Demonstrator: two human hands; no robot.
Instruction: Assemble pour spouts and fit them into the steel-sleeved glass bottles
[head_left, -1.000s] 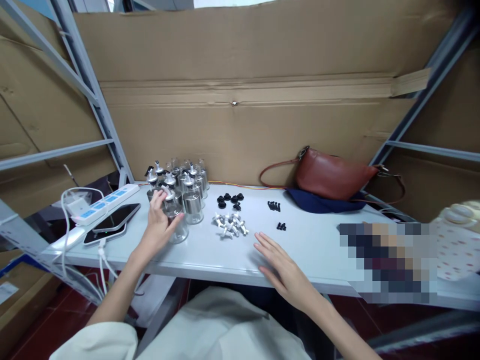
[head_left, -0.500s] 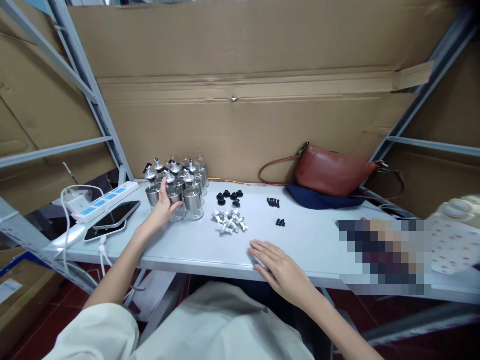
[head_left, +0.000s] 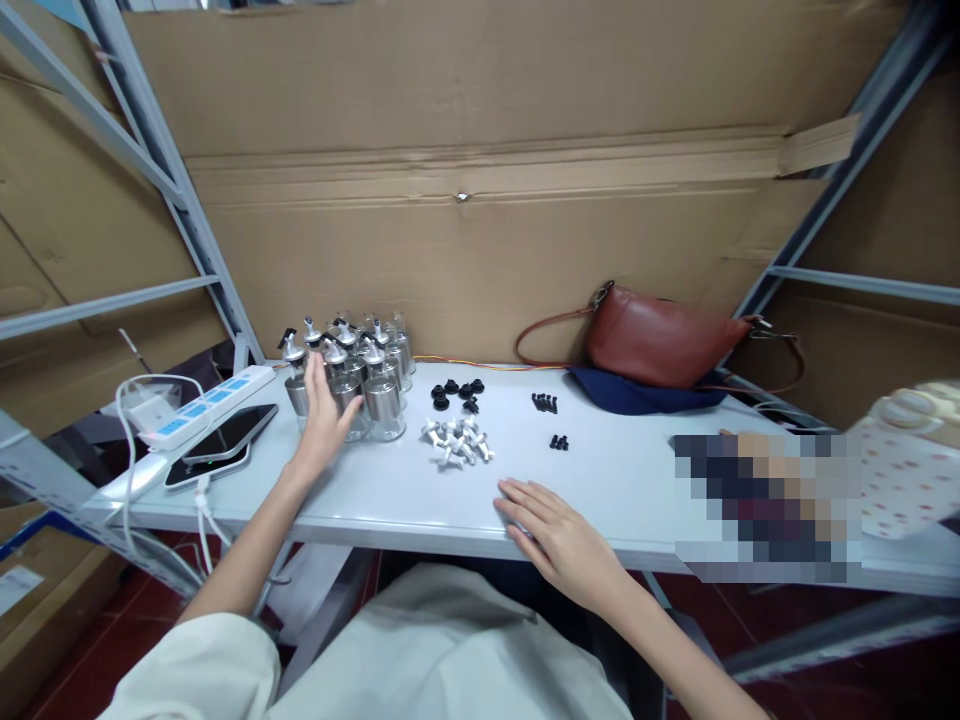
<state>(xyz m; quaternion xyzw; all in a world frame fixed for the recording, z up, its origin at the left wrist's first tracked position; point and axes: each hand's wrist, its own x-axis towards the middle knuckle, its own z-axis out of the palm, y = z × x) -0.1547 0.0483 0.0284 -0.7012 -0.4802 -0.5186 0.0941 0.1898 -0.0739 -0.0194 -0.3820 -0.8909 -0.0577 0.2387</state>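
Note:
On the left of the table stands a cluster of glass bottles with metal sleeves; several, like the front bottle (head_left: pixel 385 402), carry silver pour spouts with black tips. My left hand (head_left: pixel 324 420) is upright against the near side of this group, fingers stretched up and thumb apart. It partly hides a sleeved bottle (head_left: pixel 346 392); whether it touches the glass I cannot tell. My right hand (head_left: pixel 559 540) lies flat at the table's front edge, holding nothing. Between the hands is a pile of silver spout pieces (head_left: pixel 459 442), with several black stoppers (head_left: pixel 450 392) behind it.
Small black parts sit in two groups, a farther row (head_left: pixel 544 403) and a nearer one (head_left: pixel 559 442). A brown handbag (head_left: pixel 660 335) rests on dark blue cloth (head_left: pixel 637 395). At left are a power strip (head_left: pixel 210 405) and phones (head_left: pixel 231 434). Cardboard (head_left: pixel 465 260) walls the back.
My left hand has straightened its fingers, and its wrist has shifted slightly right beside the bottles. My right hand stays in place. The view has moved a little.

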